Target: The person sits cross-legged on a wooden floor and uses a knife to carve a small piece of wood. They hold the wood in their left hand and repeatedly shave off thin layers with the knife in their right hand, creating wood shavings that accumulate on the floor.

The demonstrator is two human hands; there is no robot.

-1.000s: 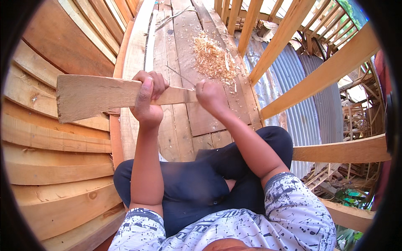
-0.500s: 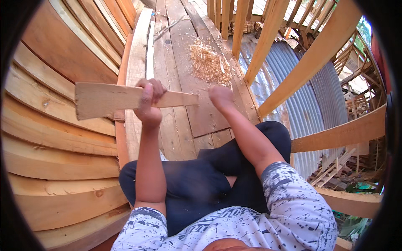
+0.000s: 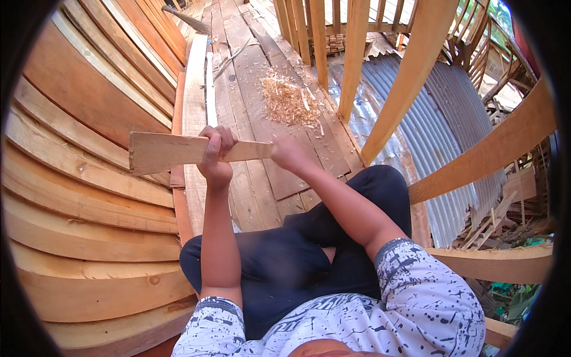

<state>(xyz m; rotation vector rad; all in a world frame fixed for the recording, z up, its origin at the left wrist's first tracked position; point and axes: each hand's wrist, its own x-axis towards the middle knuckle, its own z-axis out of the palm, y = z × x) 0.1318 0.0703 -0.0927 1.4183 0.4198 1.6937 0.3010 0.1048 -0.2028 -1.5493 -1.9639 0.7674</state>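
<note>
A flat wooden piece [image 3: 163, 152], wide and squared at its left end and tapering to the right, is held roughly level above the floorboards. My left hand [image 3: 216, 159] wraps around its middle, thumb on the near face. At the narrow end is my right hand [image 3: 291, 154], closed and slightly blurred, its fist against or just over the tip. Whether those fingers grip the tip or some small object is hidden. Both hands are above and in front of my crossed legs [image 3: 267, 256].
A heap of wood shavings [image 3: 290, 100] lies on the plank floor [image 3: 238, 184] ahead. Curved wooden planks [image 3: 95, 238] form a wall on my left. Upright wooden posts [image 3: 395, 89] stand on the right, with corrugated metal sheeting [image 3: 416, 119] below them. A broom-like object [image 3: 189, 21] lies at the far end.
My right fist has moved left and down to the wooden piece's narrow end, which was bare before. The view has shifted slightly; my left hand keeps its grip.
</note>
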